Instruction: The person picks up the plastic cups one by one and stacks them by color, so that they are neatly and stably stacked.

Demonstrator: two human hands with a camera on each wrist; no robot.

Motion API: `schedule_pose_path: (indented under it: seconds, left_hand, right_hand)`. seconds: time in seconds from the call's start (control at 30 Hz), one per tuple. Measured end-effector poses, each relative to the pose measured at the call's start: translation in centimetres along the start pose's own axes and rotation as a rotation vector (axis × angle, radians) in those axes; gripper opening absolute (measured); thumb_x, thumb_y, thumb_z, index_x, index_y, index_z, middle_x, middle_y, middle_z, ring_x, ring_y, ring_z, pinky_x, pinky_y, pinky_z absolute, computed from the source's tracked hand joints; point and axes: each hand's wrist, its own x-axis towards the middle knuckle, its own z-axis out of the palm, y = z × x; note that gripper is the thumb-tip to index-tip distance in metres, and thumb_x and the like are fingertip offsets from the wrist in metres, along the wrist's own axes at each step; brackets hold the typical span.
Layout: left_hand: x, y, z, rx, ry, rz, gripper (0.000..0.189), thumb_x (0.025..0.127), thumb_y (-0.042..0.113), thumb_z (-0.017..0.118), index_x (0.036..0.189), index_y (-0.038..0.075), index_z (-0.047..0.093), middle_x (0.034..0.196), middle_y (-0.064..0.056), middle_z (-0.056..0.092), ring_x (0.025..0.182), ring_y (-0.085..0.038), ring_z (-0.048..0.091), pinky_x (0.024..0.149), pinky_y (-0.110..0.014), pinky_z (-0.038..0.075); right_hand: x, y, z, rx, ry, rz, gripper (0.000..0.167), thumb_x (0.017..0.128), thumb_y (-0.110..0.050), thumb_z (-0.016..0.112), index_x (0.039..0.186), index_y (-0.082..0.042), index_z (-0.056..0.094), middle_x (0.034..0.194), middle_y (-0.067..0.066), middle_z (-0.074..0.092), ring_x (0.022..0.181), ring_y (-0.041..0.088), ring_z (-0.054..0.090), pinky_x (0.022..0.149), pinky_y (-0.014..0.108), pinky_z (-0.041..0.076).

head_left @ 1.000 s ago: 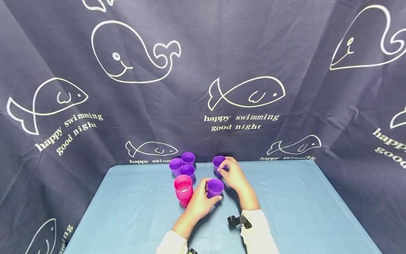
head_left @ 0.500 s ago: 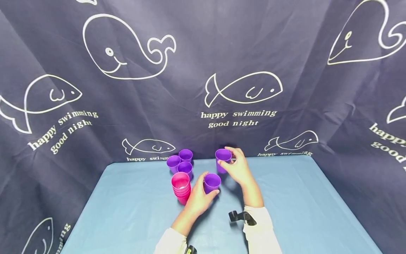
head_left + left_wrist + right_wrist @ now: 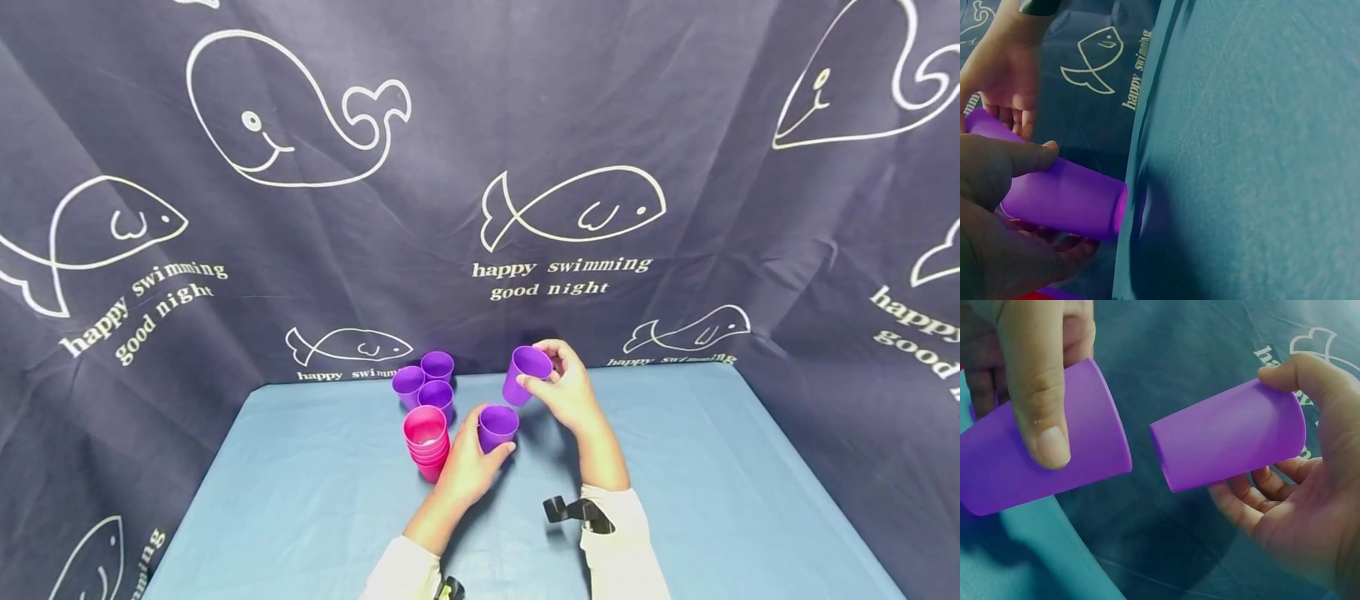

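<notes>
My left hand (image 3: pixel 463 468) grips a purple cup (image 3: pixel 498 429) around its side, mouth up, low over the table in front of me. In the left wrist view that cup's base (image 3: pixel 1100 203) is right at the blue cloth. Beyond it, my right hand (image 3: pixel 570 390) holds a second purple cup (image 3: pixel 516 390) near the rim, thumb on the near side, fingers behind. This second cup is raised and tilted, its base pointing down toward the mouth of the first. A narrow gap separates the two cups (image 3: pixel 1229 434) in the right wrist view.
Left of my left hand stands a nested stack of pink cups (image 3: pixel 428 450). Just behind it, three purple cups (image 3: pixel 437 398) stand close together near the table's back edge. A dark cloth wall (image 3: pixel 435 250) with white fish drawings rises behind the blue table (image 3: pixel 315 500).
My right hand has gripped the far purple cup, lifted it and tilted its base toward the left cup. My left hand keeps its hold, nearly in place. The head view has shifted slightly.
</notes>
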Motion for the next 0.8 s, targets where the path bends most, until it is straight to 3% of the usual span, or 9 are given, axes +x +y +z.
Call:
schedule_pose_path:
  seconds: [0.23, 0.6, 0.8]
  left_hand:
    - [0.2, 0.3, -0.1, 0.021, -0.014, 0.024, 0.066, 0.092, 0.021, 0.08, 0.148, 0.004, 0.051, 0.141, -0.017, 0.062, 0.127, -0.029, 0.062, 0.113, -0.053, 0.049]
    - [0.4, 0.5, -0.5, 0.04, -0.005, 0.059, 0.065, 0.094, 0.019, 0.078, 0.15, 0.004, 0.049, 0.143, -0.019, 0.059, 0.129, -0.032, 0.061, 0.115, -0.055, 0.048]
    - [0.2, 0.2, -0.5, 0.043, -0.021, 0.056, 0.065, 0.093, 0.02, 0.078, 0.149, 0.004, 0.05, 0.141, -0.019, 0.06, 0.129, -0.032, 0.06, 0.115, -0.056, 0.047]
  right_hand:
    - [-0.5, -0.8, 0.1, 0.073, -0.102, -0.003, 0.054, 0.081, 0.006, 0.076, 0.13, 0.006, 0.054, 0.11, 0.001, 0.063, 0.096, 0.008, 0.067, 0.085, 0.018, 0.057]
    - [-0.8, -1.2, 1.0, 0.082, -0.221, -0.021, 0.052, 0.081, 0.005, 0.075, 0.128, 0.008, 0.054, 0.108, 0.002, 0.065, 0.096, 0.009, 0.067, 0.085, 0.021, 0.057]
    - [-1.0, -0.8, 1.0, 0.04, -0.247, -0.002, 0.051, 0.08, 0.004, 0.077, 0.126, 0.008, 0.055, 0.112, 0.016, 0.066, 0.096, 0.011, 0.067, 0.086, 0.022, 0.057]
